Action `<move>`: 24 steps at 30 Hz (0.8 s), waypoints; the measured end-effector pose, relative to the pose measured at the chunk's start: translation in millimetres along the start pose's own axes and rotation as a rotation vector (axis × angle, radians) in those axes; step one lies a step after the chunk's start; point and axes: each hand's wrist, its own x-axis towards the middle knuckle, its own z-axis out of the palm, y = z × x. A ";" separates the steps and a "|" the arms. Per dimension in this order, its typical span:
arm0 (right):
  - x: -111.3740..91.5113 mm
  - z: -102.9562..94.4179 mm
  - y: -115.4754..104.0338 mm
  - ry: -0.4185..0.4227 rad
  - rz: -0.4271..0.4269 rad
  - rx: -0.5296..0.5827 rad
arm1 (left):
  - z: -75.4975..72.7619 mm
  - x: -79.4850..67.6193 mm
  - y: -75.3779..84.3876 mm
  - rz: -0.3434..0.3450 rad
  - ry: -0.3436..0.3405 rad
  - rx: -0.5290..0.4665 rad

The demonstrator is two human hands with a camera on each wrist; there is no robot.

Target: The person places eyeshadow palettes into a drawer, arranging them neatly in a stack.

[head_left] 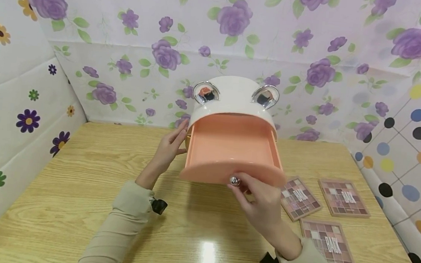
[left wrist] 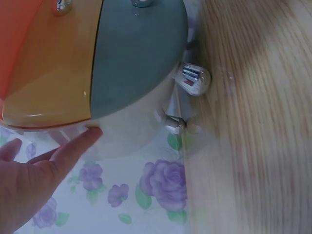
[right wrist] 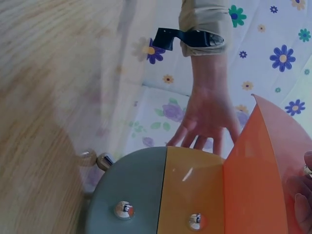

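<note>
A white rounded drawer box with two silver-rimmed ears stands at the back of the table. Its top coral drawer is pulled out, and nothing lies inside. My right hand pinches the silver knob on that drawer's front. With fingers extended, my left hand touches the left side of the box. Below the coral drawer, the left wrist view shows a mustard drawer and a grey-green drawer, both closed. Silver feet hold the box above the table.
Three flat makeup palettes lie on the right of the table: one nearest the box, one farther right, one in front. The wooden table meets a floral backdrop behind the box.
</note>
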 end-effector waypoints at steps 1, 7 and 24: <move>-1.1 0.0 -0.2 -0.001 -0.002 0.004 | 0.7 0.2 0.5 -0.003 -0.001 0.001; -7.5 0.1 -0.9 -0.029 0.005 0.005 | 4.6 -1.3 6.1 -0.029 0.016 -0.008; -26.5 -46.1 15.4 -0.085 0.003 -0.009 | 7.3 -3.2 11.8 -0.061 0.027 -0.029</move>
